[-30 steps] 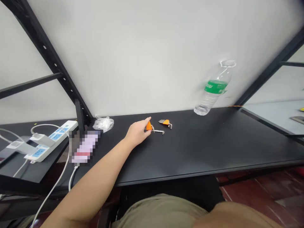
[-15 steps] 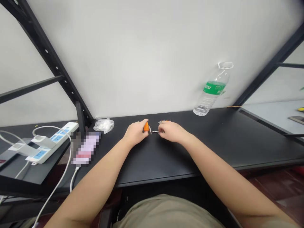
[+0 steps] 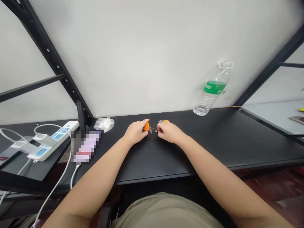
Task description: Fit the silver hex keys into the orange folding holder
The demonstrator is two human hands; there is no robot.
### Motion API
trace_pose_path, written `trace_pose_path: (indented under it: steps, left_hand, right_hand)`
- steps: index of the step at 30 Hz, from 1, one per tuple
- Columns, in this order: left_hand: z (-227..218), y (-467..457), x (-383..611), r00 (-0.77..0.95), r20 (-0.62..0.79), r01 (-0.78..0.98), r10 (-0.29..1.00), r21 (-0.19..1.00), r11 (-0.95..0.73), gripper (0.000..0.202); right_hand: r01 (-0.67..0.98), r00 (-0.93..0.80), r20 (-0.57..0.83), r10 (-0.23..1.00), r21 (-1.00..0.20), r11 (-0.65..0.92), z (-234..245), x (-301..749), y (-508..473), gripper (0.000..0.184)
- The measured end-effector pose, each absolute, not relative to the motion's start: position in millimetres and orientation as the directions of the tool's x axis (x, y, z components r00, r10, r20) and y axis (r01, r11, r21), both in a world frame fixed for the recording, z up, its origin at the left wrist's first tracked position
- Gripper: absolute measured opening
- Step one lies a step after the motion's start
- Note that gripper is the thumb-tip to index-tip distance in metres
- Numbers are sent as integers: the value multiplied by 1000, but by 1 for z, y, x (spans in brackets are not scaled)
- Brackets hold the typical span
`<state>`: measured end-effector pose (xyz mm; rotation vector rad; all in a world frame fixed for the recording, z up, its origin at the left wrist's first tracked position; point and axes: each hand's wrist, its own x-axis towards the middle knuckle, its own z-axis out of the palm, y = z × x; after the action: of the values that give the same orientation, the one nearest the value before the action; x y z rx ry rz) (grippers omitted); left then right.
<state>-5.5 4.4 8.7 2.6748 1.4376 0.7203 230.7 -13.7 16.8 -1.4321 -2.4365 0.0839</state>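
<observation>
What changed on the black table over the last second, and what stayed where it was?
The right hand came in from the right and now pinches a small metal key beside the second orange holder. The left hand kept its grip on the orange holder. The water bottle, plastic bag and power strip did not move.

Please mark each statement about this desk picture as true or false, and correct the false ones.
1. The left hand touches an orange holder. True.
2. The water bottle lies flat on the desk. False: it stands at the back, by the wall.
3. The right hand is at a thin metal key. True.
4. The power strip is right of the bottle. False: it is far left.
</observation>
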Motion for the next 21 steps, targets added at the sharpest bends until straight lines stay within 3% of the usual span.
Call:
trace_pose_path:
  steps: [5, 10, 16, 21]
  left_hand:
    - [10, 2, -3, 463, 399, 761, 791, 278, -586, 61]
    - [10, 2, -4, 468, 417, 744, 779, 290, -602, 59]
    - [18, -5, -4, 546, 404, 703, 734, 257, -663, 49]
    - [19, -15, 10, 594, 416, 662, 688, 233, -712, 42]
  right_hand:
    - [710, -434, 344, 832, -438, 552, 19, 233, -13, 7]
    - [597, -386, 322, 865, -627, 500, 22, 232, -15, 7]
    - [331, -326, 100, 940, -919, 213, 23, 243, -10, 14]
    - [63, -320, -17, 947, -998, 3, 18, 230, -7, 31]
